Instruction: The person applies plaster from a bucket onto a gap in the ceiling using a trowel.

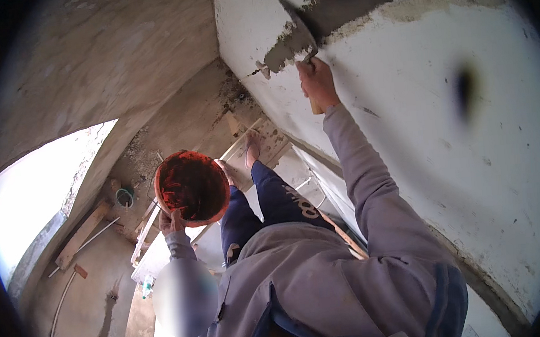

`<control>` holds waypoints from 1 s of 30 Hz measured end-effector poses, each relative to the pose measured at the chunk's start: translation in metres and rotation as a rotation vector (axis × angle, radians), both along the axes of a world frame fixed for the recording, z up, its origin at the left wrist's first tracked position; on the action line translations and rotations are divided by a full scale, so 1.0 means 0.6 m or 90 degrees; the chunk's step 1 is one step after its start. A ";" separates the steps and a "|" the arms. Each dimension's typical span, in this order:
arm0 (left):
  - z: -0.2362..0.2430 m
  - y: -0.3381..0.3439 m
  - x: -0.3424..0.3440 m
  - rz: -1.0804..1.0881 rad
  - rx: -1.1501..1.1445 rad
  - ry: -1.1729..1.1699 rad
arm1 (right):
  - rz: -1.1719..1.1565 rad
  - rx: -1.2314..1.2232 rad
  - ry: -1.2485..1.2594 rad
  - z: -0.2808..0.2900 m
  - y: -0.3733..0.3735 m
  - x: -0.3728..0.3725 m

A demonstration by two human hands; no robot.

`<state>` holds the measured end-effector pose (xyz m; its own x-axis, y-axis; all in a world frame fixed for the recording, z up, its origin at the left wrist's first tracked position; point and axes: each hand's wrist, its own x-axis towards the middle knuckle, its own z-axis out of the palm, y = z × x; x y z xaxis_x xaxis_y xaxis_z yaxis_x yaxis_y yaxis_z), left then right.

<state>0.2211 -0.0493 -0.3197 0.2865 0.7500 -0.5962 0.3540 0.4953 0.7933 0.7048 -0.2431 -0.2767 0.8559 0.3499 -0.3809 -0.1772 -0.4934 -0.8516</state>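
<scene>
Up at the white wall (415, 96), my right hand (318, 83) is closed round the handle of a trowel (302, 31). The trowel's metal blade lies at the left end of a grey mortar band (390, 0), where the mortar edge is ragged. Lower and to the left, my left hand (171, 222) grips the near rim of a round orange-red bucket (216, 216). Its inside looks dark and smeared; how much mortar it holds, I cannot tell.
My feet stand on wooden boards (274, 144) above the floor. Down to the left are a plank (83, 235), a small green-rimmed bucket (123, 196), a long-handled tool (66, 297) and a plastic bottle (147, 286). A bright opening (40, 191) breaks the left wall.
</scene>
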 end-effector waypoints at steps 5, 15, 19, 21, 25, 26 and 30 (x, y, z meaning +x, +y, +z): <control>0.005 0.001 0.001 0.031 0.023 -0.035 | 0.057 -0.049 -0.346 0.076 -0.009 -0.002; 0.060 0.001 0.010 0.035 0.036 -0.038 | 0.095 -0.277 -0.120 -0.130 -0.042 -0.003; 0.068 0.003 0.005 -0.018 0.017 -0.029 | 0.090 -0.166 -0.243 -0.076 -0.044 0.005; 0.069 -0.002 0.020 0.014 0.022 -0.025 | 0.077 -0.097 -0.216 -0.015 -0.039 0.008; 0.042 0.000 0.021 0.032 0.035 -0.041 | 0.044 -0.017 -0.084 0.141 -0.038 0.008; 0.043 0.000 0.023 0.034 0.030 -0.050 | 0.043 -0.004 -0.101 0.164 -0.038 0.010; 0.048 -0.020 0.023 0.088 0.040 -0.064 | 0.084 -0.019 -0.427 0.241 -0.032 0.026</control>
<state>0.2352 -0.0614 -0.2910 0.2333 0.8217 -0.5200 0.2036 0.4817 0.8524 0.7205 -0.2621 -0.1323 0.8609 0.4655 0.2053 0.4472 -0.5000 -0.7416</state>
